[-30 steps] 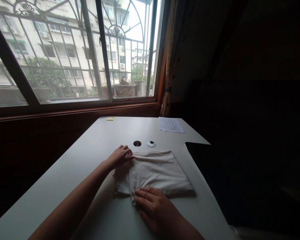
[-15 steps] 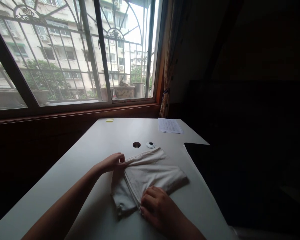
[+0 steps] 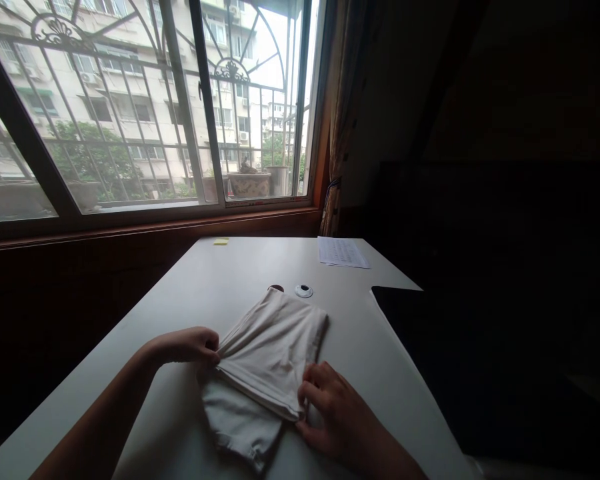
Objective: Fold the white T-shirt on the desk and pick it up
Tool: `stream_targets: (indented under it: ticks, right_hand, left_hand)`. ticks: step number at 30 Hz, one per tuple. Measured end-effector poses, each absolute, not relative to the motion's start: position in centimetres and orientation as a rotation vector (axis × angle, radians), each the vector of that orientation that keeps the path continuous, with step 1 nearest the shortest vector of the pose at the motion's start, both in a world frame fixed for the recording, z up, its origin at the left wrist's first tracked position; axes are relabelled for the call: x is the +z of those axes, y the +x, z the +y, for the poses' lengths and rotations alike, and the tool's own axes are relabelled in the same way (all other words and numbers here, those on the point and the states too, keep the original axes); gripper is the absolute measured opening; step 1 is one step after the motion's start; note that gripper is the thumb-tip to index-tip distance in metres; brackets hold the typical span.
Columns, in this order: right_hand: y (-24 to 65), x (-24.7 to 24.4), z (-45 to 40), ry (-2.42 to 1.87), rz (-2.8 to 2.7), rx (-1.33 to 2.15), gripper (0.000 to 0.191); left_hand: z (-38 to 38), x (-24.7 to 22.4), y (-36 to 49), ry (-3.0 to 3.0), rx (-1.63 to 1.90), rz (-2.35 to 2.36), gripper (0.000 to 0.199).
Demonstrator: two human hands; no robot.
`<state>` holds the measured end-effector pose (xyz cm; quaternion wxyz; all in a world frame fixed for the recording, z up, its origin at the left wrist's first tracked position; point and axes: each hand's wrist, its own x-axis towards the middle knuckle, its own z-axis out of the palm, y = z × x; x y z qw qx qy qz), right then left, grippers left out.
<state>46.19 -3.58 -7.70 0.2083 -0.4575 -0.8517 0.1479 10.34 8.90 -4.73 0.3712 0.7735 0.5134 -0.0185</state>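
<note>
Left hand pinching cloth fold; right hand gripping near corner by desk edge. Risk judged: lower layer slipping, fold skewing.

I see left hand curled, fingertips pinched, forearm low. Right hand palm-down, fingers bent; grip unclear in dim light.
</note>
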Motion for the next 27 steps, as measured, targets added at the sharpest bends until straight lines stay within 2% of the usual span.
stream_targets:
  ticks: [3, 8, 14, 19, 27]
  right_hand:
    - [46.4, -7.7, -3.4, -1.277, -2.414, 0.508, 0.02]
    - [46.3, -8.3, -3.2, -1.157, -2.469, 0.549, 0.029]
    - [46.2, -9.2, -2.9, -1.138, -2.458, 0.511, 0.021]
    - [45.9, -9.1, -3.0, -1.109, -2.448, 0.437, 0.018]
    - [45.7, -8.0, -3.3, -1.086, -2.177, 0.601, 0.018]
  left_hand:
    - [8.8, -4.3, 10.1, 1.993, -0.021, 1.318, 0.026]
    - [8.5, -3.7, 10.0, 1.928, 0.047, 1.29, 0.032]
    - [7.7, -3.9, 10.7, 1.828, 0.184, 1.279, 0.033]
    - [7.4, -4.2, 11.8, 1.94, 0.167, 1.423, 0.032]
    - [7.5, -4.6, 12.5, 2.024, 0.16, 1.452, 0.031]
